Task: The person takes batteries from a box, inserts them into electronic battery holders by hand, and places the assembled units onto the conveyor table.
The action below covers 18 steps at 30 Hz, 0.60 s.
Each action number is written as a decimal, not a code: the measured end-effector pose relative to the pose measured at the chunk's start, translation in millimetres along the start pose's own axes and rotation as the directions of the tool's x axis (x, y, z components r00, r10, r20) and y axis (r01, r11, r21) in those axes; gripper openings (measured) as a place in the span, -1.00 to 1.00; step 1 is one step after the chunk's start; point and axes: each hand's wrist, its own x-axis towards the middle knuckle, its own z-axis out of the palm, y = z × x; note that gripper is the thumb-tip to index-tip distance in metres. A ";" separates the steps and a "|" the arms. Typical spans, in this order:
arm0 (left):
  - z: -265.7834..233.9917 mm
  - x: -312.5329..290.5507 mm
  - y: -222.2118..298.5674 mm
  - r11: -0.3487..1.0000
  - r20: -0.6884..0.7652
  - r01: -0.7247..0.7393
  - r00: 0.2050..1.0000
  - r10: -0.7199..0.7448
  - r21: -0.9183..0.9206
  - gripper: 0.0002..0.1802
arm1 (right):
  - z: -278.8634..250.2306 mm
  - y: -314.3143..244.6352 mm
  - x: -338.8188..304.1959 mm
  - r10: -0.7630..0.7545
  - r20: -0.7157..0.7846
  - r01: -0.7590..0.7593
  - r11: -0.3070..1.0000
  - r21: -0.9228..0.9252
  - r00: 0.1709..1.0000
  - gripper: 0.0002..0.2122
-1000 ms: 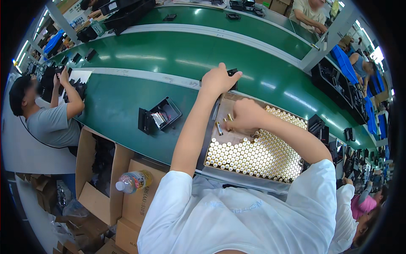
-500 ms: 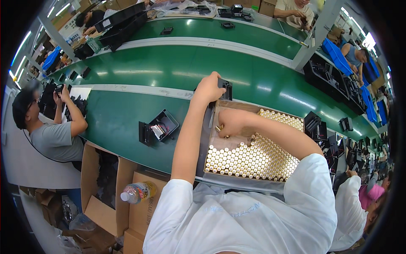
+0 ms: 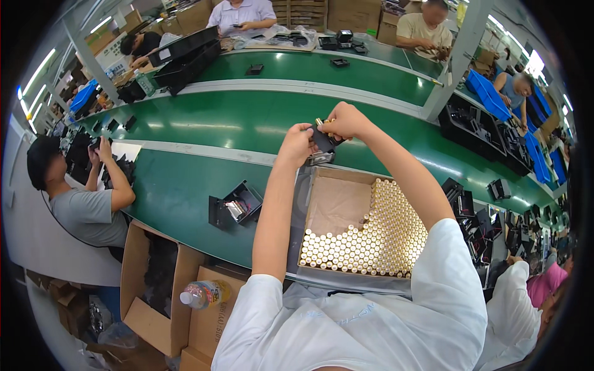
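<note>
My left hand (image 3: 298, 144) is closed on a small black plastic case (image 3: 322, 141), held beyond the far edge of a shallow cardboard box. My right hand (image 3: 346, 121) meets it there, fingers closed around a few gold batteries (image 3: 320, 122) at the case's upper side. How far the batteries sit inside the case cannot be seen. Below my hands lies the cardboard box (image 3: 337, 199), with upright batteries (image 3: 365, 247) packed along its near and right parts and bare board at its far left. Just past its far rim is another dark case (image 3: 320, 157), partly hidden.
An opened black case (image 3: 246, 203) with silvery parts stands on the green bench (image 3: 170, 185) at left. Beyond runs a green conveyor belt (image 3: 260, 117). Black cases (image 3: 473, 216) pile up at right. A bottle (image 3: 204, 294) lies on cartons at lower left. Co-workers sit around.
My right hand has risen from the battery box, carrying batteries to the black case in my left hand. The case has been turned and drawn slightly nearer.
</note>
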 end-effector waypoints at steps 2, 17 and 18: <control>23.4 -9.4 2.6 1.000 -0.037 0.004 0.999 -0.003 0.022 -0.80 | -0.5 6.3 -2.1 0.030 0.006 -0.030 0.999 -0.011 1.000 -0.73; 60.1 -29.4 23.0 0.993 0.042 0.006 0.999 -0.001 -0.116 -0.60 | 5.0 2.2 -16.1 -0.016 0.028 0.015 0.999 0.041 0.999 -0.74; 65.1 -33.1 18.4 0.998 -0.055 -0.019 0.998 0.016 -0.058 -0.56 | 10.6 2.9 -25.7 -0.046 -0.009 0.046 0.997 0.057 0.999 -0.76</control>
